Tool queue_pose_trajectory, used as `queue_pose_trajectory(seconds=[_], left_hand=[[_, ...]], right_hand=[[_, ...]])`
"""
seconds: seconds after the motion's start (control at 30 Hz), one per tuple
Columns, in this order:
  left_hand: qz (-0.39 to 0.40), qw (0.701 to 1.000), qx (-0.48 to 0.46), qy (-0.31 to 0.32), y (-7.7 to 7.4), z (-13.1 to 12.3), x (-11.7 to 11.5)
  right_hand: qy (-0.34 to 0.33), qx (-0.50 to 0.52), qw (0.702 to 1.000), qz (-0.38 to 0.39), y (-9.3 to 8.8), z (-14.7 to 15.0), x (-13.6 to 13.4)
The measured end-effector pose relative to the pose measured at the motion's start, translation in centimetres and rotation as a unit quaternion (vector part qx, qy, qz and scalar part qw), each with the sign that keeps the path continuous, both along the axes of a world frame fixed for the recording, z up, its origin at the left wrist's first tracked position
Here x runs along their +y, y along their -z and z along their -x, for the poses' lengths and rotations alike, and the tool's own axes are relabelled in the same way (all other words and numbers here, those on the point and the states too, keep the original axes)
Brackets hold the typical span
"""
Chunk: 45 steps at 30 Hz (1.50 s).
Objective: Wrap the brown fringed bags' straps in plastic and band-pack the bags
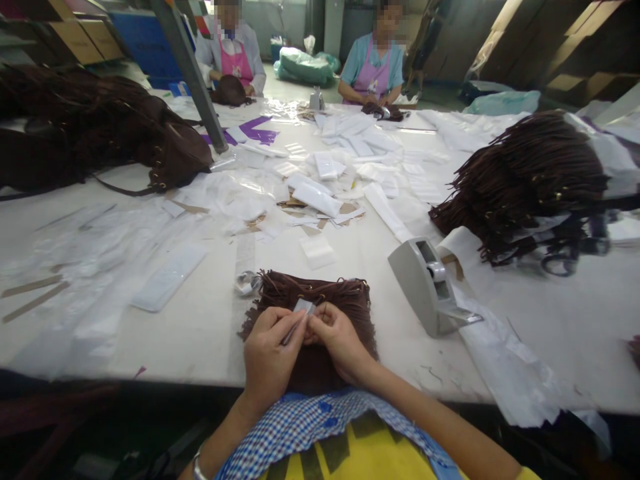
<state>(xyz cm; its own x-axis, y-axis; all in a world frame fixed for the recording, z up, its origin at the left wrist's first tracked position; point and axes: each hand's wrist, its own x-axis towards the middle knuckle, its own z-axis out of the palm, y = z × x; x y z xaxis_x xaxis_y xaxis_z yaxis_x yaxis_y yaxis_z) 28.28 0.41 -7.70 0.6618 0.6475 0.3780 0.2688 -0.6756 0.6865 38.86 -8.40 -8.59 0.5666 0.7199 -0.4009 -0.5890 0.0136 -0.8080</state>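
Lower centre: left hand (273, 343) pinches a pale slip (303, 305) over a laid-out, fringed brown bag (357, 303) — seemingly not yet fastened; right hand (340, 337) alongside, grip unclear.

The middle of the fringed bag (357, 300) is partly covered by the left hand (273, 343) and the right hand (343, 333); part of the small pale slip (303, 305) is hidden by the left hand; whether anything is held by the right cannot be told; the brown bag pile (100, 127) is cut off at the left edge; the far-right cartons (567, 83) are blurred.
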Motion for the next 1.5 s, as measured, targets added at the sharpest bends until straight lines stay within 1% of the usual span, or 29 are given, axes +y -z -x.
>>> queue_pose_trajectory(seconds=[0.2,0.43,0.5,0.53,0.6,0.67,0.73,0.8,0.87,0.9,0.93,1.0,1.03,1.1,1.2,1.27,1.33,1.37,1.4,1.43,1.47,1.5], left_hand=[[-0.042,0.998,-0.012,0.042,1.0,0.6,0.1],[-0.125,0.989,0.026,0.076,1.1,0.9,-0.4],[-0.133,0.988,0.028,0.076,1.0,1.0,-0.7],[-0.125,0.989,0.025,0.073,1.0,1.0,-0.8],[-0.084,0.994,0.013,0.067,0.9,1.1,-0.9],[-0.025,0.998,0.000,0.064,0.8,1.2,-0.9],[0.053,0.996,-0.008,0.068,0.7,1.2,-0.7],[0.144,0.988,-0.023,0.045,0.5,1.3,-0.3],[0.246,0.968,-0.042,-0.005,0.4,1.2,0.1],[0.301,0.953,-0.044,-0.020,0.4,1.1,0.3],[0.354,0.934,-0.038,-0.021,0.4,1.0,0.5],[0.446,0.895,-0.012,0.017,0.3,0.7,0.7],[0.476,0.879,-0.002,0.038,0.2,0.5,0.8],[0.503,0.863,0.003,0.055,0.0,0.2,0.7],[0.507,0.860,0.008,0.046,-0.4,-0.1,0.5],[0.499,0.866,0.016,0.032,-0.4,-0.2,0.5],[0.497,0.867,0.032,0.017,0.0,-0.2,0.6],[0.499,0.865,0.042,0.009,0.2,-0.2,0.7],[0.504,0.862,0.050,0.003,0.6,-0.1,0.9],[0.510,0.858,0.055,-0.003,1.0,-0.1,1.1],[0.517,0.854,0.058,-0.007,1.4,-0.1,1.3],[0.525,0.849,0.057,-0.010,1.8,0.0,1.5]], right_hand=[[-0.003,0.036,0.999,-0.016,0.5,-0.1,-0.3],[0.008,0.021,0.999,-0.043,0.9,0.1,-0.5],[0.009,0.013,0.999,-0.041,0.7,0.1,-0.5],[0.010,0.013,0.999,-0.039,0.7,0.1,-0.4],[0.012,0.020,0.999,-0.036,0.5,0.0,-0.4],[0.010,0.025,0.999,-0.039,0.4,0.0,-0.4],[0.010,0.021,0.999,-0.038,0.3,0.0,-0.3],[0.015,0.010,0.999,-0.027,0.2,0.1,-0.3],[0.021,-0.001,1.000,-0.014,0.2,0.2,-0.2],[0.022,-0.007,1.000,-0.011,0.2,0.2,-0.2],[0.022,-0.012,1.000,-0.012,0.2,0.2,-0.2],[0.021,-0.018,0.999,-0.020,0.4,0.1,-0.2],[0.020,-0.020,0.999,-0.025,0.6,0.1,-0.2],[0.021,-0.019,0.999,-0.033,0.9,0.0,-0.1],[0.013,-0.011,0.999,-0.032,1.1,0.1,0.1],[-0.033,-0.011,0.999,-0.023,0.6,-0.1,-0.2],[-0.102,-0.057,0.993,-0.007,-0.5,-1.0,-1.2],[-0.122,-0.112,0.986,0.009,-1.3,-1.8,-2.1],[-0.120,-0.188,0.974,0.033,-2.2,-2.9,-3.3],[-0.087,-0.285,0.952,0.066,-3.0,-4.1,-4.9],[-0.023,-0.385,0.916,0.110,-3.7,-5.6,-6.8],[0.062,-0.474,0.864,0.157,-4.2,-7.1,-8.9]])
